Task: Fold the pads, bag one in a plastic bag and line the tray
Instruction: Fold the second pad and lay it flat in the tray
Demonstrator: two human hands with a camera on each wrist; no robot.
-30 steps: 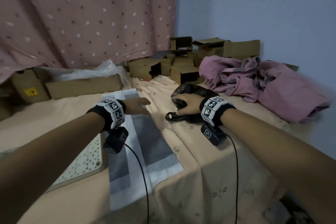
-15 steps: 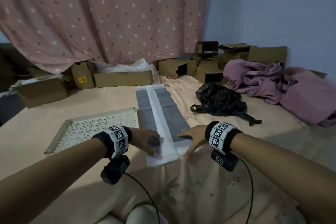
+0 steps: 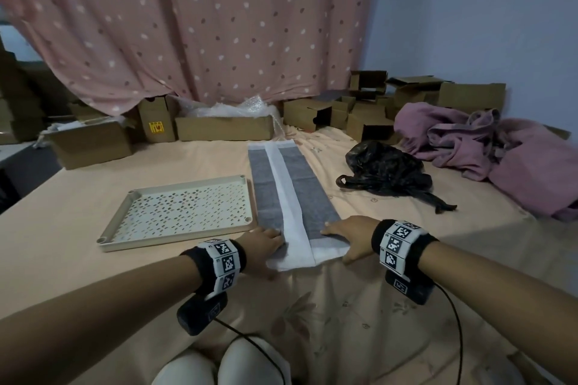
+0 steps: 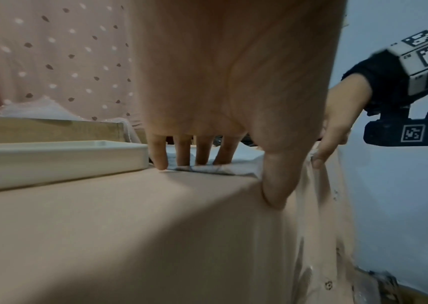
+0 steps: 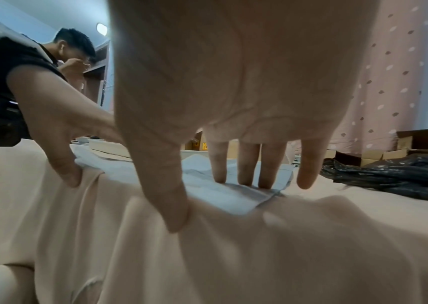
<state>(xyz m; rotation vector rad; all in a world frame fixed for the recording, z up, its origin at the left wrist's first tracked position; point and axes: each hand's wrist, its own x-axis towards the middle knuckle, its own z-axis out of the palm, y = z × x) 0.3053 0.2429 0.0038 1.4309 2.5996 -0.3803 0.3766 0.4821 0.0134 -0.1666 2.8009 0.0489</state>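
Both hands flat on the near end of the pad.

The left hand (image 3: pixel 262 243) and right hand (image 3: pixel 350 234) press straight fingers on the pad (image 3: pixel 292 194), gripping nothing. It lies lengthwise on the bed (image 3: pixel 78 206), between the tray (image 3: pixel 175 239) and the black bag (image 3: pixel 387 170).

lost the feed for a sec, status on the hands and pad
Left hand and right hand flat on near corners of pad. Pad long, not folded over. Tray unlined, left of it. Black bag clear, right.
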